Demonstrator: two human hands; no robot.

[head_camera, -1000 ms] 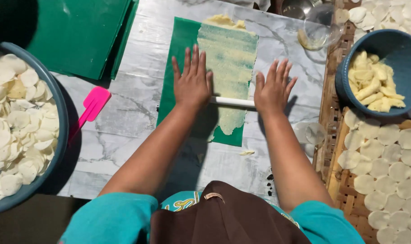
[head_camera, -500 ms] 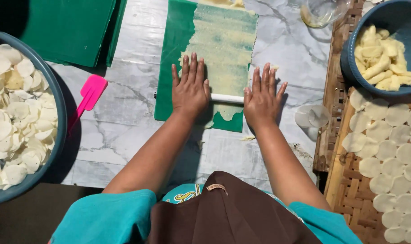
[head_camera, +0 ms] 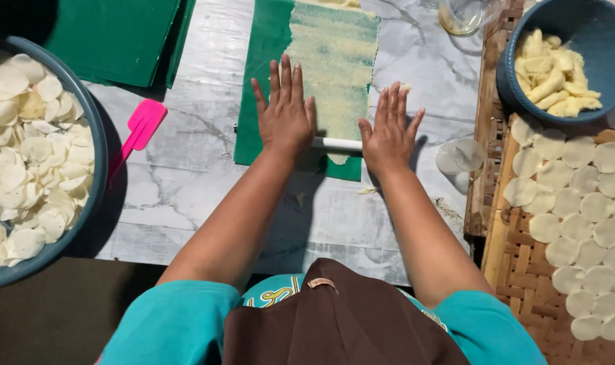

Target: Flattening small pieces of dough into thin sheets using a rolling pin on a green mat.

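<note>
- On the marble table (head_camera: 186, 196), we see a thin dough sheet (head_camera: 334, 51) lying on a green mat (head_camera: 263, 81), with a white roller (head_camera: 336, 143) across its near end.
- Left hand (head_camera: 285, 115) flat, fingers spread, palm pressing the roller's left end; right hand (head_camera: 388, 132) likewise flat and spread on the right end. Neither grips anything.
- Sheet looks already rolled very thin along most of its length; only a ragged tongue of dough shows below the roller, so we judge rolling near finished.
- Bowl (head_camera: 94, 135) at left is heaped with cut discs; more discs (head_camera: 577, 203) lie in rows on the woven tray (head_camera: 523, 270) at right, which has bare space left.
- Blue bowl (head_camera: 591, 20) at upper right holds dough pieces not yet rolled, so more sheets appear to remain.
- Pink spatula (head_camera: 140, 128) lies idle by the mat.
</note>
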